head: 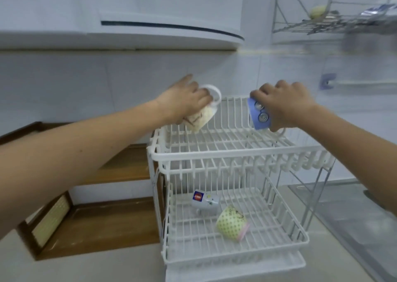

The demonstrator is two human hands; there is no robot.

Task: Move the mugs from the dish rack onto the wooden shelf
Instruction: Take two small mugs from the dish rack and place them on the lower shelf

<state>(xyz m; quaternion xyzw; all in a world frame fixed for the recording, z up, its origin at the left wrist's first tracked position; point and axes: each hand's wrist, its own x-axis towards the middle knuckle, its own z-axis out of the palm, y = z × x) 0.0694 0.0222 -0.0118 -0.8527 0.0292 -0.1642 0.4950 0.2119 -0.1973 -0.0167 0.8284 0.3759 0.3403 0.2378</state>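
- Head view: your left hand (184, 101) grips a cream mug (200, 118), your right hand (285, 105) a blue mug (258, 115), both over the dish rack (214, 155) top tier.
- Two mugs lie below: white mug (205, 200), green mug (232, 222) at its 4 o'clock.
- Wooden shelf (120, 167) stands at the rack's 9 o'clock.

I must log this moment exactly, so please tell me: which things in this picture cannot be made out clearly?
All in the head view:
- Cream mug: the left hand covers much of its body; its pattern is blurred.
- Blue mug: the right hand hides its far side and most of the handle.
- Wooden shelf: the left forearm crosses it; the left edge cuts it off.
- Items on the wire wall rack: too blurred to identify.
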